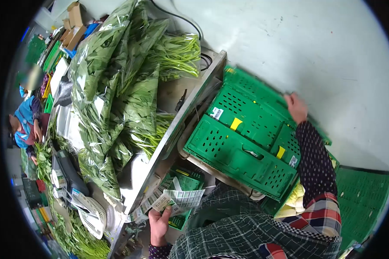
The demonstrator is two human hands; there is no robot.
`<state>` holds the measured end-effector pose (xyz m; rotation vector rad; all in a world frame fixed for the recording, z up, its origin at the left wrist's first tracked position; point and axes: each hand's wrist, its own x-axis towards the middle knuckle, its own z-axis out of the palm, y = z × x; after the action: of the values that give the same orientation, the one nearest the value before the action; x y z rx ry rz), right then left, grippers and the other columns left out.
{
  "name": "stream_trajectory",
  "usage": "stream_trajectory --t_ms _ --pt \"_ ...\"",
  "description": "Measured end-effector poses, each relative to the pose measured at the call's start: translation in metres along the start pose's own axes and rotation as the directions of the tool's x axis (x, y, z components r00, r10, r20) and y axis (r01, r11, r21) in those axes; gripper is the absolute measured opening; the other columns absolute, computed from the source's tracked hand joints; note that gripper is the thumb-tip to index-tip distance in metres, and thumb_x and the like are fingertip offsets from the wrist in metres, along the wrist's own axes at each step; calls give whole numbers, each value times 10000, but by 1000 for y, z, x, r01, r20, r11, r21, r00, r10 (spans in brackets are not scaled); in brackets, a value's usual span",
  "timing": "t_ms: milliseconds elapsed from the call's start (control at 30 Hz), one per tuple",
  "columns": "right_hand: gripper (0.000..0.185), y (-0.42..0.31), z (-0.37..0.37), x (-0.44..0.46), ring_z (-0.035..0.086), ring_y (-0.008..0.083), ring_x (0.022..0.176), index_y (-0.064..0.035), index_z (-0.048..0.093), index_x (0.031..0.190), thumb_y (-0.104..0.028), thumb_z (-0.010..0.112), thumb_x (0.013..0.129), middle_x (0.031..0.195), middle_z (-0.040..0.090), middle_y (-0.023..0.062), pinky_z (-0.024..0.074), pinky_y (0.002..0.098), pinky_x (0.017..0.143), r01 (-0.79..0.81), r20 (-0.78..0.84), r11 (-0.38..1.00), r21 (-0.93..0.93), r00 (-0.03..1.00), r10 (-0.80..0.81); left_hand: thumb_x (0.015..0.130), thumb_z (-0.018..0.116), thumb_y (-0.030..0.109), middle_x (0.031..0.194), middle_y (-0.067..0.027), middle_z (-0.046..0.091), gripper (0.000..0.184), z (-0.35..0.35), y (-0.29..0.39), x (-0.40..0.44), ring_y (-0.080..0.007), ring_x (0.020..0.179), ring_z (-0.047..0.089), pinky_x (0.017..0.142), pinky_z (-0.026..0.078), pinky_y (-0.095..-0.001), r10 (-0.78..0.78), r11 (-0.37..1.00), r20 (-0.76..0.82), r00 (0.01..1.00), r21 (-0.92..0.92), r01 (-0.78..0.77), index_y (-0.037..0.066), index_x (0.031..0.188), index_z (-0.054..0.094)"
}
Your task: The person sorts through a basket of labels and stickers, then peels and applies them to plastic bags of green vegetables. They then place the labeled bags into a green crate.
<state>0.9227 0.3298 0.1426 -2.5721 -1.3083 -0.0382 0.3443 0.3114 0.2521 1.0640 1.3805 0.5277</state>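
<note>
My left hand [159, 225] is closed around strips of printed labels [190, 197], thumb on top, near the corner of the metal table. My right hand [296, 108] grips the far side panel of a green plastic folding crate [233, 142]. That panel is tilted up, while the other sides lie folded flat; some fingertips are hidden behind its edge. The crate has perforated walls, yellow latches [236, 124] and a white barcode sticker [216, 113].
Bagged leafy greens [103, 86] are piled on the metal table [177, 116]. A label printer or scale [69, 172] stands at the left. Another green crate [361, 194] is at right, and pale cabbage [294, 198] sits below. Another person [26, 121] works at far left.
</note>
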Motion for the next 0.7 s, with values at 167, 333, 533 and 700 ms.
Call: stream_trajectory --t_ms 167,333,533,700 --pt "251 8 13 9 587 339 849 -68 553 942 -307 555 866 886 607 169 465 444 684 258 -300 951 -172 906 -300 871 563 65 1009 -59 635 247 1 10 3 -123 925 554 830 426 -262 103 993 11 995 63 -104 -42 1092 590" --pt "404 -47 67 -119 482 384 1033 2 531 1135 -300 543 866 1099 528 201 384 463 900 492 110 864 105 858 -501 871 562 89 1033 -103 642 280 -16 4 -7 -142 921 574 837 444 -282 213 971 15 977 111 -213 -12 1131 581" --pt "523 -60 139 -147 535 414 844 36 584 961 -457 415 913 919 581 257 415 477 743 -41 536 972 230 839 -92 875 563 100 1051 -111 638 297 -27 -1 -36 -140 947 579 845 446 -284 219 975 -17 976 30 -219 -13 1149 572" --pt "342 -92 40 -211 517 222 534 4 587 815 -259 416 952 643 551 147 397 368 525 519 457 781 348 633 -625 880 553 50 1073 -43 623 279 -53 -30 -70 -102 948 554 840 441 -254 221 954 -249 943 -146 -262 -22 1149 575"
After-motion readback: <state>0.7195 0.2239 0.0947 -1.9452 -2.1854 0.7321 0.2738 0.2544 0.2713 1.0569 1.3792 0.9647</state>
